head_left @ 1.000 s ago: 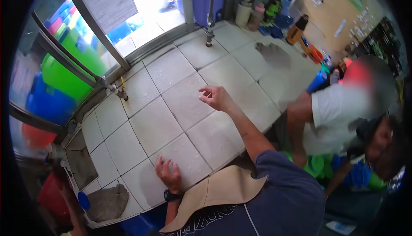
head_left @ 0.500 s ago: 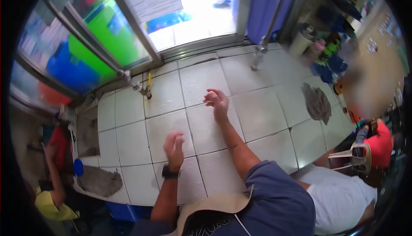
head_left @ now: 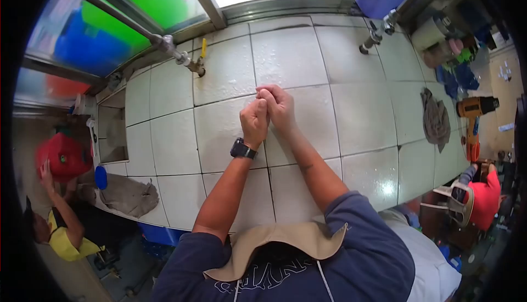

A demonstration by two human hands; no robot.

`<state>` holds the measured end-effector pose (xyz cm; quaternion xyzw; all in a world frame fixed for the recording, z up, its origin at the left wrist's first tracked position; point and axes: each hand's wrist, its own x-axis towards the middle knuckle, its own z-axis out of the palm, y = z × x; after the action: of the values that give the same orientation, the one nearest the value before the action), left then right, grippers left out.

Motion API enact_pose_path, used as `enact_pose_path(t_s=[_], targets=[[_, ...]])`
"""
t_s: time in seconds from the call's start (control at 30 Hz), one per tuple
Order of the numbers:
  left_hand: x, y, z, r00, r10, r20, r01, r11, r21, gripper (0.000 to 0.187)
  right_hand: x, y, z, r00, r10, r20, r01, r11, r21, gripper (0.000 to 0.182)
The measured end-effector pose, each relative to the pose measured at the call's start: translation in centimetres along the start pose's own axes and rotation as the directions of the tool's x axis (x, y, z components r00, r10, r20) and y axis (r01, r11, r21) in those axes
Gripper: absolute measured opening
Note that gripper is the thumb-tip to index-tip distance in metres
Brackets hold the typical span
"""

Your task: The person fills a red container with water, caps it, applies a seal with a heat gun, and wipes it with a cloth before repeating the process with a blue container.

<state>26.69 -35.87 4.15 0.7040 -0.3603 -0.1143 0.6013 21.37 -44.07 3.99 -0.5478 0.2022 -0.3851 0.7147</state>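
Over the middle of the white tiled counter [head_left: 299,60], my left hand [head_left: 254,121] and my right hand [head_left: 279,107] are pressed together with curled fingers. A black watch [head_left: 241,148] sits on my left wrist. Both hands are closed; what lies between them, if anything, is hidden. Water drops speckle the tiles just beyond them. A metal tap with a yellow lever [head_left: 203,48] stands to the far left of the hands, and another metal tap [head_left: 376,35] to the far right.
A crumpled grey cloth [head_left: 435,119] and an orange heat gun [head_left: 473,110] lie at right. At left are a sink basin [head_left: 111,132], a grey cloth [head_left: 129,196] and a person in yellow [head_left: 68,233] holding a red object [head_left: 63,158]. A person in red [head_left: 486,203] is at right.
My hands, apart before, have come together and their fingers have closed. The view has shifted downward. At left, the person in yellow now holds up the red object.
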Motion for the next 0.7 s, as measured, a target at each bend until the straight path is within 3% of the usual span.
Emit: enact_pose_path(t_s=[0.33, 0.4, 0.43, 0.5, 0.57, 0.6, 0.7], targets=[[-0.4, 0.8, 0.0, 0.999, 0.044, 0.001, -0.044, 0.998, 0.033, 0.047, -0.7, -0.7, 0.0, 1.0, -0.005, -0.013, 0.005, 1.0, 0.001, 0.017], [-0.4, 1.1, 0.1, 0.997, 0.079, -0.002, -0.078, 0.996, 0.039, 0.048, -1.0, -1.6, 0.0, 1.0, -0.01, -0.014, 0.009, 0.997, -0.075, 0.017], [-0.3, 1.6, 0.0, 0.994, 0.105, -0.013, -0.104, 0.994, 0.042, 0.05, -0.7, -0.1, -0.5, 0.987, -0.161, 0.023, 0.163, 0.963, -0.213, 0.017], [-0.3, 1.6, 0.1, 0.99, 0.138, -0.018, -0.138, 0.99, 0.01, 0.047, -0.8, 0.3, -0.7, 0.976, -0.214, 0.047, 0.218, 0.928, -0.301, 0.018], [-0.2, 2.2, -0.3, 0.987, 0.16, 0.01, -0.16, 0.984, 0.079, 0.043, -0.9, -0.5, -0.5, 1.0, 0.022, -0.013, -0.024, 0.994, -0.106, 0.018], [0.0, 2.7, -0.2, 0.99, 0.143, 0.004, -0.142, 0.98, 0.142, 0.043, -0.8, -0.4, -0.3, 1.0, 0.017, -0.023, -0.019, 0.997, -0.07, 0.018], [0.0, 0.6, 0.2, 0.962, 0.271, -0.03, -0.268, 0.96, 0.078, 0.041, -0.6, -0.1, -0.7, 1.0, 0.025, -0.009, -0.026, 0.996, -0.09, 0.019]])
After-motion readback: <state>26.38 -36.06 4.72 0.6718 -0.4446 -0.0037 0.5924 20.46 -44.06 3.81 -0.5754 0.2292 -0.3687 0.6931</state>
